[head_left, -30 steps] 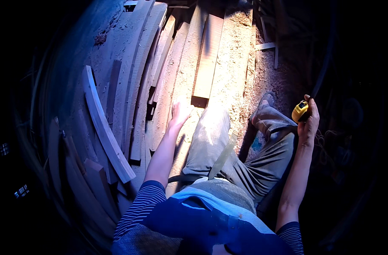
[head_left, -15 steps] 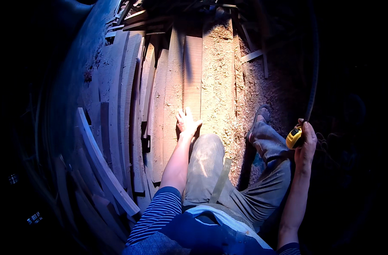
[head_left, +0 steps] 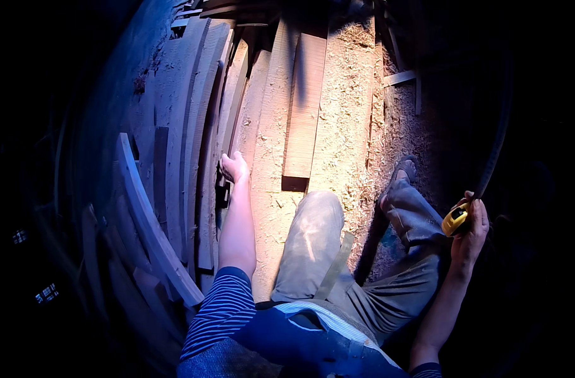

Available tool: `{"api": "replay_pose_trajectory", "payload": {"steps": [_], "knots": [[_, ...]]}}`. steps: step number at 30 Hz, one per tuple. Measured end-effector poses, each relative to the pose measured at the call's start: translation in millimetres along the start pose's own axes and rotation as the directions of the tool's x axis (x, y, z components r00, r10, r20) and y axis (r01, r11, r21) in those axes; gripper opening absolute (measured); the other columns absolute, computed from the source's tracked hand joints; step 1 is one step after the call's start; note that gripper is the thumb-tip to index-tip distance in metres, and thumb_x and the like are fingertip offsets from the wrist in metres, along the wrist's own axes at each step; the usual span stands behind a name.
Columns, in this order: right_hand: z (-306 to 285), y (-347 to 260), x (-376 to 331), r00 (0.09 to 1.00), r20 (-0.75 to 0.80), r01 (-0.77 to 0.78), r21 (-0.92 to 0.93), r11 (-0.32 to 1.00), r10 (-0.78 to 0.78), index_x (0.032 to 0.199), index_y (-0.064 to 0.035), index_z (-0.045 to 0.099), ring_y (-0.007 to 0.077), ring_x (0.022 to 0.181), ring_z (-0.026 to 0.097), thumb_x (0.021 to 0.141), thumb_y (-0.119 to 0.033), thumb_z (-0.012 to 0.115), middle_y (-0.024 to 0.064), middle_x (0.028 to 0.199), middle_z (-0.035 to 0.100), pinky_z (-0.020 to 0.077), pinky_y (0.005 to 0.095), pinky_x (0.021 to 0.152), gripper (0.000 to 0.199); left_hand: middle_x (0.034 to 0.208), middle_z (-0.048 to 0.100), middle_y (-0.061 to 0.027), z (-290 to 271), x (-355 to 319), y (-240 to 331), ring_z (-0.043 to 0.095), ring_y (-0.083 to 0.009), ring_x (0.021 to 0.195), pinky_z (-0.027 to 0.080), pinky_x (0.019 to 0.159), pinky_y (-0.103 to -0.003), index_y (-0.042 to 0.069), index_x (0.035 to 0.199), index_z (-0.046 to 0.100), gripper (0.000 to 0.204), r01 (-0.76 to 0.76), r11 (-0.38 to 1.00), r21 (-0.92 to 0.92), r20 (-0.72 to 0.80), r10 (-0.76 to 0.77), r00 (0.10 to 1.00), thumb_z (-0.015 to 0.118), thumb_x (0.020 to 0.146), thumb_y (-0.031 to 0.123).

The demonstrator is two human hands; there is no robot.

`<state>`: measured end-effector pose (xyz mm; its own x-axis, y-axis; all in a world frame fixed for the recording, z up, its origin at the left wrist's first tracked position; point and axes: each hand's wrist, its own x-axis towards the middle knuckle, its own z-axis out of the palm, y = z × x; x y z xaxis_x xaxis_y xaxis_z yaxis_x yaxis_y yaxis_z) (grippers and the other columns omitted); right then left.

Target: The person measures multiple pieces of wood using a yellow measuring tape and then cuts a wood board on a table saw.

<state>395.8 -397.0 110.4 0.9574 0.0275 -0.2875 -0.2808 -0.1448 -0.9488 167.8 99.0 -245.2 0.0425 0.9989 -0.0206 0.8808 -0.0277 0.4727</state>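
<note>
A pale beam (head_left: 150, 220) lies left of the left hand (head_left: 235, 167). That hand's fingers curl at the near end of a narrow board (head_left: 233, 94); whether they grip it cannot be told. Right of it lie a reddish board (head_left: 305, 113) and a wider, sawdust-strewn board (head_left: 343, 107). Farthest right, the right hand (head_left: 470, 236) grasps a yellow tape measure (head_left: 455, 220).

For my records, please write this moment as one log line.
left hand: at wooden boards, grip unclear; right hand: holds yellow tape measure
</note>
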Motion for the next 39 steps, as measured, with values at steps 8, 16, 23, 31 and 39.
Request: {"api": "replay_pose_trajectory", "payload": {"steps": [8,16,23,31,39], "knots": [[6.6,-8.1,10.0,0.992,0.127,0.025,-0.073,0.997,-0.015,0.116,-0.0025,0.069,0.0136,0.084,0.065,0.102,-0.032,0.058,0.0058,0.091,0.068,0.0518,0.0283,0.079,0.034,0.137,0.056,-0.0267,23.8,87.2,-81.3,0.061,-0.0369,0.121,0.053,0.099,-0.057,-0.007,0.142,0.044,0.065,0.855,0.249,-0.455,0.717,-0.467,0.517,0.07,0.089,0.021],[11.8,-7.4,4.9,0.995,0.081,0.082,-0.269,0.96,-0.062,0.113,-0.0021,0.071,0.017,0.085,0.064,0.097,-0.033,0.06,0.0074,0.091,0.066,0.0506,0.0308,0.077,0.036,0.128,0.06,-0.0255,32.6,45.2,7.5,0.065,-0.0321,0.11,0.056,0.093,-0.047,-0.016,0.134,0.047,0.07,0.635,0.496,-0.593,0.328,-0.571,0.752,0.077,0.082,0.022],[16.8,-12.7,7.5,0.992,0.114,0.082,-0.252,0.964,-0.055,0.112,-0.0013,0.069,0.0169,0.082,0.064,0.096,-0.031,0.056,0.0081,0.089,0.067,0.0505,0.0308,0.076,0.036,0.103,0.066,-0.0185,18.0,41.4,4.2,0.067,-0.0285,0.088,0.056,0.089,-0.043,-0.011,0.103,0.057,0.045,0.584,0.464,-0.667,0.326,-0.522,0.788,0.074,0.087,0.028],[23.9,-16.2,13.4,0.987,0.151,0.095,-0.228,0.969,-0.061,0.112,-0.0005,0.069,0.0169,0.082,0.064,0.097,-0.031,0.059,0.0086,0.091,0.066,0.0495,0.0295,0.076,0.035,0.082,0.064,-0.0054,20.8,62.5,-44.7,0.055,-0.0147,0.073,0.046,0.069,-0.036,-0.003,0.084,0.07,0.051,0.283,0.955,-0.085,0.423,-0.223,0.878,0.071,0.091,0.047],[27.2,-16.2,9.7,0.986,0.158,0.1,-0.245,0.964,-0.062,0.113,0.0001,0.069,0.0161,0.081,0.064,0.097,-0.032,0.059,0.0079,0.091,0.066,0.0496,0.0282,0.074,0.037,0.061,0.056,-0.0015,9.2,40.4,-13.2,0.046,-0.0124,0.059,0.04,0.057,-0.035,0.005,0.056,0.053,0.052,0.129,0.959,-0.25,0.227,-0.071,0.971,0.082,0.084,0.037]]}}
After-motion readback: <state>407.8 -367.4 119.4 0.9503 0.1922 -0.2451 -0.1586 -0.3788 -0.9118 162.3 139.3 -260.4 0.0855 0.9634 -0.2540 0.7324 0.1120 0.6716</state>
